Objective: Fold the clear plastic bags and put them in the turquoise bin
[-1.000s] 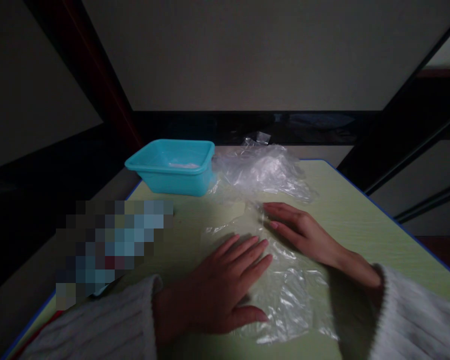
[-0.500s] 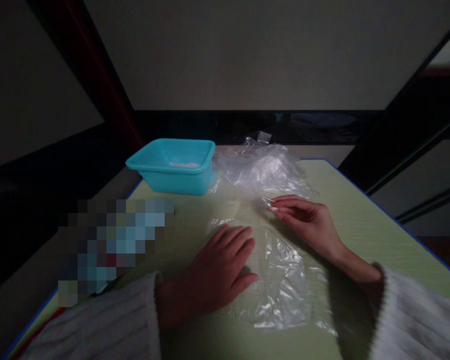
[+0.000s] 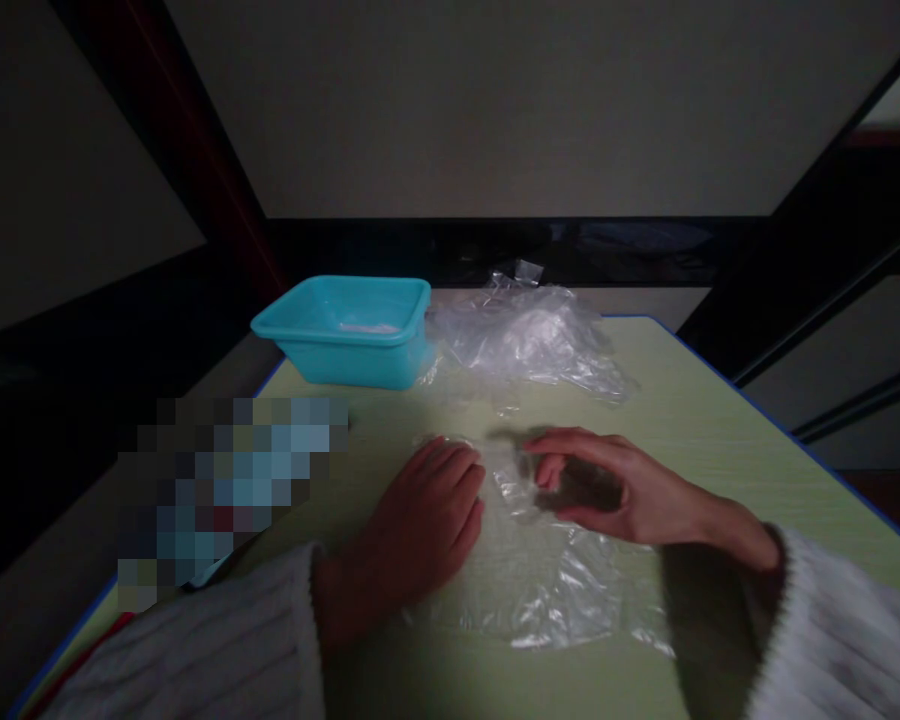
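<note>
A clear plastic bag (image 3: 562, 590) lies flat on the pale green table, its upper part folded over between my hands. My left hand (image 3: 431, 520) rests on the bag's left part, fingers curled and close together; whether they grip the film is hidden. At the bag's upper right, my right hand (image 3: 607, 485) is held sideways, thumb and fingers apart, with nothing seen between them. Beyond the hands lies a crumpled heap of clear plastic bags (image 3: 532, 335).
A turquoise basin (image 3: 352, 358) stands at the back left, with something pale inside. A blurred-out, pixelated object (image 3: 247, 490) lies along the table's left edge. Behind the table (image 3: 727, 430) rises a pale panel with a dark strip.
My right hand has moved nearer to me and opened from its pinch on the film. My left hand's spread fingers have curled in, and the bag's upper edge has come down toward me.
</note>
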Available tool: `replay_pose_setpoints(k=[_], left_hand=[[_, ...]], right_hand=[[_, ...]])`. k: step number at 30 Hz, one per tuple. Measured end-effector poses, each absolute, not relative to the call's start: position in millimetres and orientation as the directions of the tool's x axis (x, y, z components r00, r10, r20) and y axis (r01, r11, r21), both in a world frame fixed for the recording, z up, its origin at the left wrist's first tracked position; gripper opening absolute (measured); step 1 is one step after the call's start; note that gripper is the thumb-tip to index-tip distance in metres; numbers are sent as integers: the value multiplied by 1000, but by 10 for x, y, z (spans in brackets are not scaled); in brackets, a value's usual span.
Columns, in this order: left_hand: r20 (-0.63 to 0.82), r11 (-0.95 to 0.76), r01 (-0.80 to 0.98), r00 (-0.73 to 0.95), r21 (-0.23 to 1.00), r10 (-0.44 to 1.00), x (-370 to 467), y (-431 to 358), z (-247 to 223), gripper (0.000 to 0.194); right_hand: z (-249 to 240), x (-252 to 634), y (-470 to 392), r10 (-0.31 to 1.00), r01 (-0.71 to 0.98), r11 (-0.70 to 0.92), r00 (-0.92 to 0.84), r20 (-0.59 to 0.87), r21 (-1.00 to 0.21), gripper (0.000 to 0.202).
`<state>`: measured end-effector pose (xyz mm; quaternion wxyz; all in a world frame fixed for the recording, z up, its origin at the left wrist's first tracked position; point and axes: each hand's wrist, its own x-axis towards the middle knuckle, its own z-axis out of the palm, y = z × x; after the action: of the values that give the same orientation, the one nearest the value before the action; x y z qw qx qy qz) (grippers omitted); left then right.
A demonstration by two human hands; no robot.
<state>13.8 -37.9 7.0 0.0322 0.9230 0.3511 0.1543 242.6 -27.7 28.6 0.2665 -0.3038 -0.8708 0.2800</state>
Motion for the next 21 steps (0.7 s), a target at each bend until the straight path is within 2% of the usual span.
replay_pose_setpoints(k=[5, 8, 12, 21], left_hand=[[320, -706, 682, 637, 190, 701, 117, -350, 62, 22], [338, -738, 656, 667, 158, 665, 112, -347, 33, 32], [276, -757, 636, 709, 149, 649, 112, -336, -4, 42], [165, -697, 702, 677, 145, 717, 118, -332, 14, 44]], right_hand=[[315, 2478, -270, 667, 463, 716, -675, 316, -523, 18], [287, 2492, -254, 655, 513, 736, -703, 277, -442, 20], [263, 2514, -226, 602, 514, 786, -762, 239, -343, 22], [258, 2597, -221, 579, 557, 815, -772, 262, -160, 23]])
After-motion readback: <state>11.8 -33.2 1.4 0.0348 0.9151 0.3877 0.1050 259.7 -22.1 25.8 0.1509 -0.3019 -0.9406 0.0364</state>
